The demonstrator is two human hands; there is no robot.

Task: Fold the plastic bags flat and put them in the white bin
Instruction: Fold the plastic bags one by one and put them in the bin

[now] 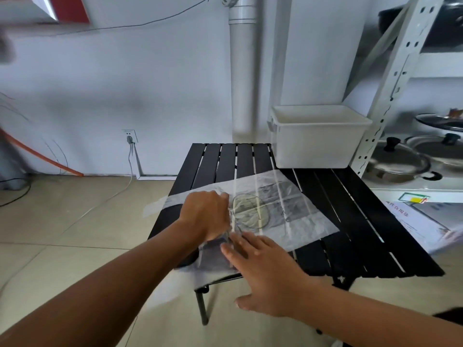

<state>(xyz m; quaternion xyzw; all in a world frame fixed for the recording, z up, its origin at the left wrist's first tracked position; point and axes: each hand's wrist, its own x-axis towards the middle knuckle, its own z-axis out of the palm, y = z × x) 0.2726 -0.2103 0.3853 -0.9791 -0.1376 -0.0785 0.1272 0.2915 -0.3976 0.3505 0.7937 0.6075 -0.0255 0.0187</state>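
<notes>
— On the worktop (355, 221), toward the near edge: a clear plastic bag (295, 211), spread thin over the black slats. Not yet folded down small, by the look of it.

— Agreed. Left grip (205, 216) knuckles-up on the bag's left part, fingers curled under and apparently pinching a crease of the film. Hard to make out the fingertips, though.

— And the right grip (265, 274)?

— Flat, fingers straight, pressing the near flap down just beside the left. Holding nothing, only pinning.

— Worth noting the lie of it: long axis running left to right, slightly tilted, one tail hanging off the worktop's left edge, the bulk stretching away to the right of both grips.

— So, loose film to the right and ahead. Probably calls for a fold across that long axis, far end brought back toward the pinned crease.

— Looks that way. Right grip nearer the loose end, left better placed to serve as anchor.

— And the white bin (318, 141)?

— Far right corner of the worktop, just beyond the bag's far corner, top open. Contents not to be told from here. On the right grip's side too, so likely the one to carry the bag over.

— Slippery film, mind; could spring open once let go.
</notes>
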